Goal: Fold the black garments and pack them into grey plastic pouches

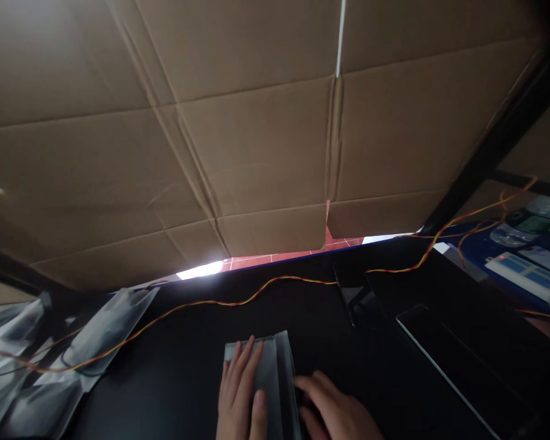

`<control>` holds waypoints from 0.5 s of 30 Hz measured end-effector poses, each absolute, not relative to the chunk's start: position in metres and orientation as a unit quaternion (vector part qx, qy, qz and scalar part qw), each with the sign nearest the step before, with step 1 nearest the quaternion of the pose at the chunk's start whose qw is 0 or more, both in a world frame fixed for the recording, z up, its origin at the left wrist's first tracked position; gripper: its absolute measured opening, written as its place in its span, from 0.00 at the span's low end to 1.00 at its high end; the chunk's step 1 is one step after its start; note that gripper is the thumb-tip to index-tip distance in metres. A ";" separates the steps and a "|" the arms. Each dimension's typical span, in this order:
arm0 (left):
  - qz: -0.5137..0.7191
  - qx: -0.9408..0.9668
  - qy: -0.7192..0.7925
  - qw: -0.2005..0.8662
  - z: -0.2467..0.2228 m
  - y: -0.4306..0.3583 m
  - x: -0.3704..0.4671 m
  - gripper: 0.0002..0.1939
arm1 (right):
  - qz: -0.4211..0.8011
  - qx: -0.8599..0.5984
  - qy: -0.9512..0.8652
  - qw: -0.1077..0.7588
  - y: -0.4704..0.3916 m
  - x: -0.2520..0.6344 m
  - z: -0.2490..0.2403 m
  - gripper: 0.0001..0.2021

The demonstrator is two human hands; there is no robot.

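Note:
A flat, translucent plastic bag (270, 360), or a thin stack of such bags, lies on the black tabletop at the lower middle. My left hand (241, 391) rests flat on its left half, fingers stretched out and pointing away from me. At the bag's right edge is my right hand (332, 406), with its fingers bent inward and the fingertips against that edge. The right fingers look closed on the edge, though the dark gap under them hides part of the grip.
Filled translucent bags (101, 336) lie at left. A red-and-yellow twisted wire (201, 303) crosses the table. At right are a dark phone (360, 302), a long black panel (462, 366), a plastic bottle (527, 220) and a white-blue box (527, 272). Cardboard (261, 140) stands behind.

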State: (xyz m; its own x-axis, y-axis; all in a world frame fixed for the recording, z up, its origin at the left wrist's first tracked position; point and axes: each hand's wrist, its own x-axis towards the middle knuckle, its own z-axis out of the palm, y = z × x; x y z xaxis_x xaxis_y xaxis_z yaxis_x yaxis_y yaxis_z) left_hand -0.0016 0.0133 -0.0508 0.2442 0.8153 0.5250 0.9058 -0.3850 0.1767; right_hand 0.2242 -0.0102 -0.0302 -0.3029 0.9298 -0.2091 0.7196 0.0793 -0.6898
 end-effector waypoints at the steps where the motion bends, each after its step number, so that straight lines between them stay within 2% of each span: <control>1: -0.275 -0.791 -0.542 0.075 -0.052 0.011 -0.004 0.36 | 0.310 -0.569 -0.739 0.182 -0.009 0.220 -0.032 0.25; 3: -0.262 -0.806 -0.528 0.063 -0.053 0.007 -0.006 0.35 | 0.219 -0.563 -0.761 0.235 -0.007 0.207 -0.035 0.27; 5: -0.249 -0.814 -0.522 0.055 -0.055 0.003 -0.003 0.36 | 0.187 -0.566 -0.764 0.247 -0.005 0.194 -0.036 0.24; 9: -0.231 -0.808 -0.540 0.049 -0.054 -0.001 0.003 0.36 | 0.196 -0.548 -0.773 0.251 0.003 0.180 -0.027 0.20; 15: -0.156 -0.809 -0.566 0.033 -0.037 0.002 -0.041 0.36 | 0.229 -0.539 -0.753 0.299 0.012 0.205 0.021 0.16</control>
